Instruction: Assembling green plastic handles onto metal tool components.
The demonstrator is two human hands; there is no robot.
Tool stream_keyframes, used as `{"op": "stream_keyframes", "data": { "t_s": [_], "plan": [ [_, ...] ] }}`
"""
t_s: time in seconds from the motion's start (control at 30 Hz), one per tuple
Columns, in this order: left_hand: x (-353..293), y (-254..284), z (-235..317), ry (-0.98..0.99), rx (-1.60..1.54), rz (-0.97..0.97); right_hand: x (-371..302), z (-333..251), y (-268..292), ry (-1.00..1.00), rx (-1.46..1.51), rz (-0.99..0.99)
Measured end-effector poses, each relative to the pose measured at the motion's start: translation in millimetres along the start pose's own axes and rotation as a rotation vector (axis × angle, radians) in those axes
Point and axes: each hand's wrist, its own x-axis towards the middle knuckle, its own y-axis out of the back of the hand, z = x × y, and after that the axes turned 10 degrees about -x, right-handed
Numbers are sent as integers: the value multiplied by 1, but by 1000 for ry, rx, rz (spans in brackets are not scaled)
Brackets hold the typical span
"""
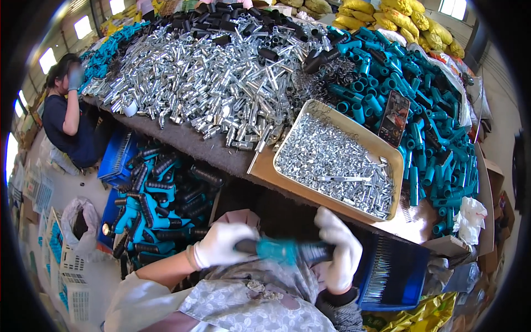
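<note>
A teal and black handle (276, 250), smeared by motion, lies crosswise in front of my body. My left hand (225, 244), in a white glove, is closed round its left black end. At its other black end is my right hand (340, 252), also gloved in white; its fingers are bent together and point up, and their exact hold is partly hidden. Beyond my hands, a cream tray (397, 191) holds many small metal pieces, with metal tweezers (344, 179) lying on top. Left of my left hand, several teal handles with black ribbed grips (149, 202) fill a bin.
Across the table lie heaps of silver metal tubes (204, 77), black sleeves (221, 22) and teal tubes (437, 138). A phone (394, 118) leans beside the tray. A blue bin (395, 276) with metal rods stands at right. Another person (69, 116) sits at far left.
</note>
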Motion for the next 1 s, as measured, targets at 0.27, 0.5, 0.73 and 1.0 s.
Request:
{"op": "stream_keyframes", "data": {
  "t_s": [0.27,0.5,0.73,1.0],
  "plan": [
    [8,18,22,10,620,-488,14,42,12,-167,-678,-447],
    [68,41,33,-384,327,-186,-19,58,-38,-481,70,-884],
    [76,122,-86,542,914,317,-28,30,-24,-766,324,-626],
    [105,79,-72,401,618,235,-32,38,-39,-572,10,-709]
  ]
}}
